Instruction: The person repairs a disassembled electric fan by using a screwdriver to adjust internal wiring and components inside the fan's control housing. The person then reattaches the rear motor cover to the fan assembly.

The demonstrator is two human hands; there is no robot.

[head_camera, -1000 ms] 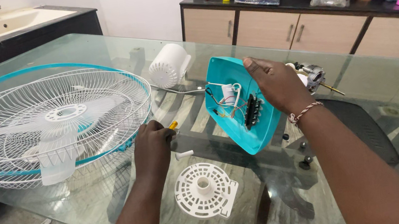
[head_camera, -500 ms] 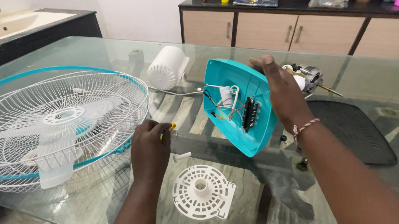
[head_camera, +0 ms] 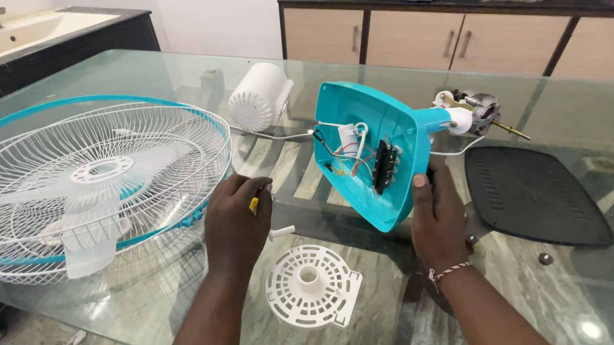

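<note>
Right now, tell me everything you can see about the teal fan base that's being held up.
The teal fan base looks like glossy plastic, a rounded shell tipped on edge with its open underside facing the camera. Inside sit a black switch block, a white part, and red, white and black wires. Its neck runs right toward the bare motor. The right hand grips its lower edge, which rests near the glass table.

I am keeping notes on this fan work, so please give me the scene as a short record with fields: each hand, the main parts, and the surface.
left hand: left hand closed on a small yellow tool, resting on the glass table
right hand: right hand grips the lower edge of the teal fan base, tilted up, wiring inside showing
left of hands: white fan guard with blades
near edge: round white vented cover
right: black base plate
behind base: fan motor
</note>
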